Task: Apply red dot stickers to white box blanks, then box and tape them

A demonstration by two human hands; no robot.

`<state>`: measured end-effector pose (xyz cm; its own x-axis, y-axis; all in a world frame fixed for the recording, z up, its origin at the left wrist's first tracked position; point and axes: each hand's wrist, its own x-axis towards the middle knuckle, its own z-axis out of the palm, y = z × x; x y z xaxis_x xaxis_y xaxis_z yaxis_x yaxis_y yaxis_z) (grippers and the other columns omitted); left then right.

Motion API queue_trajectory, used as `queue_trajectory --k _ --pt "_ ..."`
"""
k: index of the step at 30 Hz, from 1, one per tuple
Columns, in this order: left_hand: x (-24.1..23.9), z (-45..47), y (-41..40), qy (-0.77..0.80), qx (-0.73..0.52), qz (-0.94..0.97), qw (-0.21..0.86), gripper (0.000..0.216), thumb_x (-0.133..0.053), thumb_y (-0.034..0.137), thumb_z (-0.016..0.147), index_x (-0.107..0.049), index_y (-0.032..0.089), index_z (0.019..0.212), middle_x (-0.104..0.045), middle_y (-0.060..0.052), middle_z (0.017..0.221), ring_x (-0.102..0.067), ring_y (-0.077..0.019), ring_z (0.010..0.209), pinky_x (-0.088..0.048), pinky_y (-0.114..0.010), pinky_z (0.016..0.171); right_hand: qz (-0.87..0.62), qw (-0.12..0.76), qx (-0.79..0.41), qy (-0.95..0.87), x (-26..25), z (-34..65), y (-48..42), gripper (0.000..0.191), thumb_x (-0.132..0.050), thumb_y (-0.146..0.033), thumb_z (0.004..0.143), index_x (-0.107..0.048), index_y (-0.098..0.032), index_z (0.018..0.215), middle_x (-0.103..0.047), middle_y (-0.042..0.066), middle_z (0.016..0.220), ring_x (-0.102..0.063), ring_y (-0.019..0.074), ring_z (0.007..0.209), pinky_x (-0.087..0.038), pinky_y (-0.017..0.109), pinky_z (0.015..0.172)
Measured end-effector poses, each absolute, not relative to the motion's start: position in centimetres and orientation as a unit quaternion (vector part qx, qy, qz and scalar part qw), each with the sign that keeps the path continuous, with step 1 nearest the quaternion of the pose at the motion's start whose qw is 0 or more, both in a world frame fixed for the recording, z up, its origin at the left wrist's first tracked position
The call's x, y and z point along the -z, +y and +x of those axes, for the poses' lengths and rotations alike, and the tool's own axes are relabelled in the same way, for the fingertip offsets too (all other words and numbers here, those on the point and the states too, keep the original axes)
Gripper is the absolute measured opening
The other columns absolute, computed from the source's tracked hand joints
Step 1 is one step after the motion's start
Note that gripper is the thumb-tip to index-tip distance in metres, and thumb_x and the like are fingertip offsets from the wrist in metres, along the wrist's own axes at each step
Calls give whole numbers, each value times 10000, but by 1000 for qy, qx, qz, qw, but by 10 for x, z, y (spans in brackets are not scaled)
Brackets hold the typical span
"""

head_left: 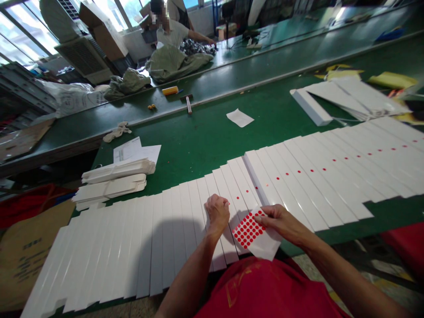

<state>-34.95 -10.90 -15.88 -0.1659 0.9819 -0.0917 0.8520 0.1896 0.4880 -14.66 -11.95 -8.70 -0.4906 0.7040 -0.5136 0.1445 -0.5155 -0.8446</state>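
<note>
My left hand [217, 214] is closed, its fingers curled and resting over the row of long white flat boxes [179, 238]. A small red dot shows right at its fingertips; whether it is pinched or stuck to the box I cannot tell. My right hand [278, 221] grips a sheet of round red stickers [249, 230] by its upper right edge, thumb on top. The sheet hangs tilted over the near part of the boxes. Boxes right of my left hand [311, 185] each carry a red dot in a line; those to the left show plain white tops.
Folded white cartons [112, 185] and papers [135, 150] lie at left on the green table [198, 141]. A loose white paper [240, 118] lies beyond the row. More white boxes [357, 97] and yellow wrapping [392, 80] are at far right. Another person [175, 33] works across the bench.
</note>
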Motion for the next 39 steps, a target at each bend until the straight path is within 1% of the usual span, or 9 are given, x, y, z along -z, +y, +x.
queue_trajectory --k 2,5,7,10,14,22,30,34,39 --pt "161 -348 -112 745 -166 624 164 67 -607 213 819 -673 214 835 -630 -41 937 -529 -219 966 -350 -351 823 -469 194 -733 -454 86 -149 -119 355 -666 -469 772 -615 -122 718 -603 10 642 -515 115 565 -353 230 541" --pt "158 -350 -113 757 -186 610 144 180 -633 232 805 -663 210 981 -630 -57 1006 -521 -233 1010 -353 -359 861 -471 191 -732 -454 85 -150 -119 371 -670 -491 758 -610 -128 714 -600 9 642 -513 115 563 -357 231 541" --pt "149 -354 -112 759 -198 594 175 128 -615 248 816 -682 205 917 -634 -56 962 -539 -224 974 -367 -352 849 -472 188 -733 -453 85 -151 -119 374 -663 -498 761 -617 -128 731 -609 15 657 -521 120 571 -365 237 549" --pt "127 -356 -113 725 -227 578 297 163 -568 253 835 -694 201 746 -621 -23 814 -568 -163 811 -404 -297 763 -473 187 -733 -451 85 -152 -119 374 -664 -497 761 -608 -129 722 -609 15 657 -518 117 566 -357 234 544" --pt "99 -351 -117 647 -276 555 445 143 -591 237 788 -715 200 728 -595 11 741 -551 -107 692 -415 -234 664 -475 182 -733 -452 88 -154 -118 382 -670 -504 750 -606 -129 720 -610 13 648 -520 118 556 -357 237 538" --pt "87 -344 -119 604 -297 512 533 89 -631 214 723 -701 162 708 -580 15 720 -515 -82 628 -406 -206 590 -481 179 -721 -467 91 -158 -115 384 -681 -508 737 -589 -137 698 -600 5 627 -513 115 544 -373 235 525" --pt "96 -350 -119 609 -300 514 524 100 -597 222 739 -671 158 720 -596 15 717 -516 -88 641 -408 -210 610 -470 174 -735 -457 88 -162 -114 359 -676 -484 746 -620 -130 727 -619 14 641 -527 117 545 -375 236 528" --pt "113 -368 -113 676 -296 514 438 108 -567 186 762 -652 162 700 -603 10 735 -542 -101 691 -417 -222 651 -477 162 -732 -459 86 -162 -114 353 -664 -491 744 -645 -138 739 -628 21 643 -537 124 549 -385 238 524" --pt "141 -384 -113 736 -225 537 345 107 -565 194 790 -651 185 726 -624 -3 803 -575 -127 776 -415 -243 696 -478 159 -729 -464 86 -162 -114 373 -663 -507 737 -661 -135 754 -634 30 647 -547 132 557 -385 240 517"
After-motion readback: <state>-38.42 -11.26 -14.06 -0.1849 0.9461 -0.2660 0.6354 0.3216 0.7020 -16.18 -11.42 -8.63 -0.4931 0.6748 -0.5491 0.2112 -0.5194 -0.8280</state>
